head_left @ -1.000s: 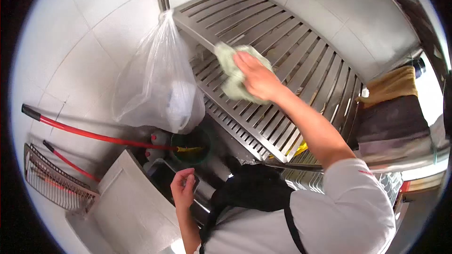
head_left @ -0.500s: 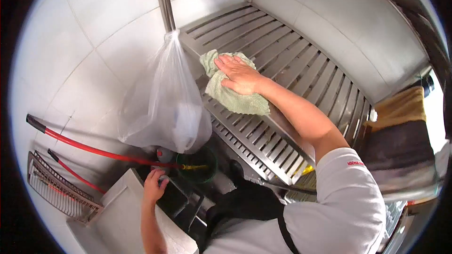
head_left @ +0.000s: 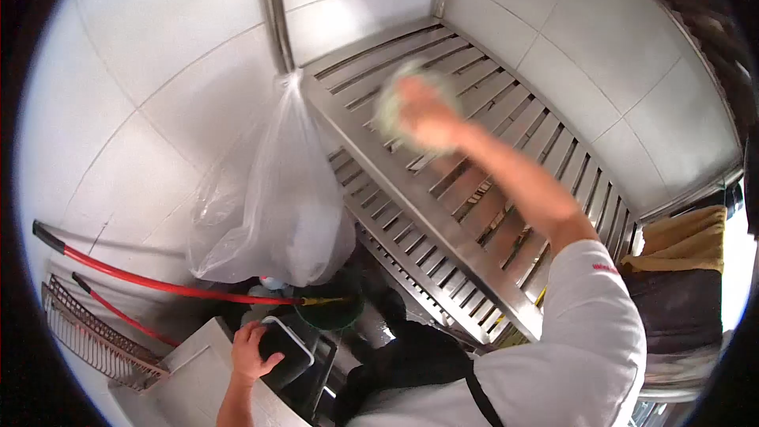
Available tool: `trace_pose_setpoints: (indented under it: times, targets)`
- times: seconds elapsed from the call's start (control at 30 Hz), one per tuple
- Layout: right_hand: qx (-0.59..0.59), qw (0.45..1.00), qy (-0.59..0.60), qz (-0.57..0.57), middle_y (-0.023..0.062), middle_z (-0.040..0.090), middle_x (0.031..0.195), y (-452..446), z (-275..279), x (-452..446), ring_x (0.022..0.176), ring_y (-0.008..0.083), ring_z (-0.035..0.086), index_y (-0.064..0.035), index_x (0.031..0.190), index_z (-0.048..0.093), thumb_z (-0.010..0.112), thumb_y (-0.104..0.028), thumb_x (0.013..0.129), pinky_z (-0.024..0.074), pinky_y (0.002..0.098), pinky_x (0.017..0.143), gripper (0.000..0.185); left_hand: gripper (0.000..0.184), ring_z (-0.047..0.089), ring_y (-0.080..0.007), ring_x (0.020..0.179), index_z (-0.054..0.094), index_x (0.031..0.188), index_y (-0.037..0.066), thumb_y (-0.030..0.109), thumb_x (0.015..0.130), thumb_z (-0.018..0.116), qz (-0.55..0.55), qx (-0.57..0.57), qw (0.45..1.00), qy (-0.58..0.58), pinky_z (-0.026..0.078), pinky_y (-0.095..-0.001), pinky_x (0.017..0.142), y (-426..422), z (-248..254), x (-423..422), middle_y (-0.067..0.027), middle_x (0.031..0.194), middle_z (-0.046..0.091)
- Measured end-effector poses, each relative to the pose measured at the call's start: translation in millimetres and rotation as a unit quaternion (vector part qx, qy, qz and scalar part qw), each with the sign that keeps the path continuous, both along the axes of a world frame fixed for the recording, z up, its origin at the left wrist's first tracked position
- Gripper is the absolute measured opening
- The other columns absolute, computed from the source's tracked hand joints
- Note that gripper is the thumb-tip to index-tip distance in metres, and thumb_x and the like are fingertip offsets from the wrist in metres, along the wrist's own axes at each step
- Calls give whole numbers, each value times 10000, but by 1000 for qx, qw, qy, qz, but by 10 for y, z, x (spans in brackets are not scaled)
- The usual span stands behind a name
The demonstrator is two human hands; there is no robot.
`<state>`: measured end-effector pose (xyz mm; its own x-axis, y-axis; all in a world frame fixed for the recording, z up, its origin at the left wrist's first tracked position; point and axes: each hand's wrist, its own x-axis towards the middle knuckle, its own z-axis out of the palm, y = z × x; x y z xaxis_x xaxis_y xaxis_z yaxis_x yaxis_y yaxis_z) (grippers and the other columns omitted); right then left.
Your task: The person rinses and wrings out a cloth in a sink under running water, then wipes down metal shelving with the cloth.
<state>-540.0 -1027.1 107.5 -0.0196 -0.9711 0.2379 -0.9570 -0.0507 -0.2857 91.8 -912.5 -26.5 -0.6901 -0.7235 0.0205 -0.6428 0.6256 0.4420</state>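
My right hand (head_left: 431, 117), smeared by motion, is on a pale green cloth (head_left: 389, 115) over the slatted metal shelf (head_left: 494, 122). The cloth looks bunched under the palm and fingers. Low in the view, my left hand (head_left: 249, 354) rests at the corner of a white surface (head_left: 186, 379), thumb held apart from the fingers and nothing visible in it. Right beside it is a black container with a pale rim (head_left: 286, 354).
A clear plastic bag (head_left: 273, 205) hangs from the shelf post (head_left: 274, 12). Red-handled poles (head_left: 170, 275) lean by the tiled wall, near a wire rack (head_left: 99, 332). A dark green bucket (head_left: 330, 312) stands below. Brown and dark towels (head_left: 676, 285) hang at the right.
My right hand has moved the cloth from the shelf's front edge back onto the slats. The cloth, spread flat before, looks more bunched. My left hand has shifted slightly lower, its thumb now outstretched.
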Motion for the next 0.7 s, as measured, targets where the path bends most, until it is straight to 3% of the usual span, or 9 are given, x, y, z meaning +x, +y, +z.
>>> trace_pose_setpoints:
  times: [0.1, 0.2, 0.33, 0.43, 0.47, 0.5, 0.57, 0.6, 0.7]
  targets:
    - [-10, 951, 134, 280, 215, 288, 1536, 441, 307, 806, 1441, 348, 248, -68, 1489, 320, 436, -377, 977, 175, 443, 1189, 609, 722, 531, -398, 1081, 594, 1133, 65, 543, 630, 791, -17, -5, 1000, -2, 434, -489, 939, -48, -53, 60, -175, 1219, 555]
    - [49, 971, 108, 207, 206, 336, 1515, 195, 371, 232, 1432, 340, 273, -64, 1472, 354, 433, -341, 991, 181, 441, 1186, 561, 735, 529, -403, 1072, 588, 1141, 70, 552, 625, 790, -32, -17, 999, 3, 429, -500, 937, -93, -35, 91, -181, 1213, 554]
    - [-38, 988, 142, -51, 251, 609, 1188, -343, 78, -1752, 1119, 347, 592, 33, 1158, 616, 545, -254, 868, 485, 433, 941, 414, 738, 528, -398, 1055, 581, 1138, 70, 572, 633, 775, -63, -44, 996, -54, 423, -511, 925, -148, 48, 243, -187, 1194, 554]
    - [81, 949, 55, -300, 269, 612, 1172, -588, 439, -1000, 1085, 363, 610, 35, 1091, 652, 578, -290, 846, 487, 448, 931, 414, 749, 533, -396, 1017, 571, 1137, 57, 585, 641, 762, -47, -58, 997, -23, 424, -515, 899, -197, -28, 251, -186, 1158, 564]
    - [-62, 980, 41, -186, 279, 622, 1150, -692, 36, -854, 1049, 375, 631, 54, 1057, 651, 578, -334, 866, 494, 469, 911, 438, 754, 536, -396, 1010, 569, 1138, 53, 589, 643, 759, -42, -53, 998, -15, 425, -518, 895, -182, -24, 263, -187, 1156, 566]
    - [157, 986, 48, -40, 288, 532, 1311, -610, 364, -252, 1222, 383, 532, 61, 1226, 568, 546, -411, 905, 425, 452, 1029, 571, 758, 539, -396, 1002, 567, 1139, 50, 592, 644, 756, -39, -48, 998, -8, 425, -520, 892, -175, -15, 261, -187, 1154, 569]
    - [47, 974, 68, 212, 266, 222, 1548, -139, 300, 697, 1449, 376, 207, -24, 1467, 347, 499, -404, 941, 151, 450, 1197, 666, 751, 543, -393, 995, 561, 1138, 46, 596, 659, 744, -60, -43, 997, -10, 427, -518, 890, -183, -43, 272, -190, 1150, 572]
    - [-19, 947, 103, 303, 253, 278, 1531, -41, 318, 823, 1434, 351, 266, -47, 1456, 377, 461, -408, 967, 180, 472, 1183, 614, 748, 545, -391, 992, 558, 1138, 45, 598, 667, 738, -70, -42, 997, -15, 428, -517, 889, -209, -38, 290, -192, 1149, 574]
    - [7, 962, 125, 243, 215, 327, 1520, -233, 292, 292, 1422, 347, 292, -57, 1452, 387, 462, -413, 965, 200, 479, 1173, 607, 730, 546, -383, 987, 550, 1136, 42, 596, 693, 719, -75, -45, 996, -17, 432, -511, 877, -226, -36, 285, -189, 1137, 577]
